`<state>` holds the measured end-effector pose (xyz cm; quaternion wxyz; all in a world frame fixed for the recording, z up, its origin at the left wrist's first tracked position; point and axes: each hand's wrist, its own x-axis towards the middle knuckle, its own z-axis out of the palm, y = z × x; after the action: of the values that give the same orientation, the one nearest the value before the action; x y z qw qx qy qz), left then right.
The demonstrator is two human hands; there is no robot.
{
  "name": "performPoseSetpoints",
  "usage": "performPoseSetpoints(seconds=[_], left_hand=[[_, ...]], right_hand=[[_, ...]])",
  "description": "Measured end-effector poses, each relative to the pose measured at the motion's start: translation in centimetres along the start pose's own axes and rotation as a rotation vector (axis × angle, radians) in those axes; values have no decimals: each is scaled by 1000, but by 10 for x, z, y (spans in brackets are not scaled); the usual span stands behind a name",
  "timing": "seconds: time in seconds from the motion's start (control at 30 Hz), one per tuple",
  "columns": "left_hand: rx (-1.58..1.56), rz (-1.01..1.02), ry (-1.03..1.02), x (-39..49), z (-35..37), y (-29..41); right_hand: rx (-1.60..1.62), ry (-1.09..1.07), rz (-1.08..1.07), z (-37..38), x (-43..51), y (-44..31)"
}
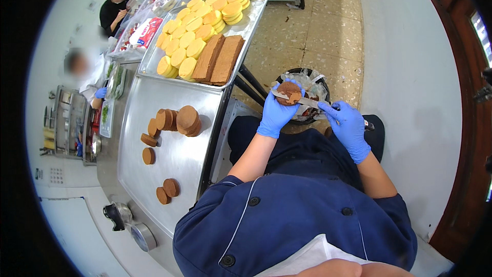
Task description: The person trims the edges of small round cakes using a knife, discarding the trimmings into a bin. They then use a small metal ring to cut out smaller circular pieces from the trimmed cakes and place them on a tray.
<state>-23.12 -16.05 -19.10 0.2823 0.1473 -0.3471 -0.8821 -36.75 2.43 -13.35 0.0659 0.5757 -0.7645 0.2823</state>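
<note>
In a blue glove, my left hand (pixel 277 114) holds a round chocolate cake disc (pixel 287 87) from below, over a lined waste bin. My right hand (pixel 348 129), gloved too, grips a knife, its metal blade (pixel 308 102) lying across the disc's top. A lighter brown patch shows on the disc beside the blade. To the left, several chocolate cake discs (pixel 188 117) stand stacked, leaning or flat on a metal tray (pixel 184 169). Another tray (pixel 258 4) bears rows of yellow cake discs (pixel 187 39) and rectangular chocolate cake slabs (pixel 227 59).
The waste bin (pixel 322 84) is on the floor below my hands. Across the table are clear tubs (pixel 115 83) with greens, a red and white package (pixel 147 32) and two people. A round metal tin (pixel 143 237) sits at lower left. A wall (pixel 407 96) rises at right.
</note>
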Motion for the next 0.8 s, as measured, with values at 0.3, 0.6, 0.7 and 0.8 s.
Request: performPoseSetpoints(seconds=[0.3,0.6,0.7,0.8], left_hand=[[-553,-192,-63,14,-34,-21],[-579,-217,196,29,-77,-42],[-767,-297,73,36,-86,-50],[-591,-303,312,43,-96,-57]], right_hand=[[-14,-52,35,24,3,22],[-29,-117,79,50,5,44],[-29,-116,87,63,6,49],[-43,-126,90,76,6,53]])
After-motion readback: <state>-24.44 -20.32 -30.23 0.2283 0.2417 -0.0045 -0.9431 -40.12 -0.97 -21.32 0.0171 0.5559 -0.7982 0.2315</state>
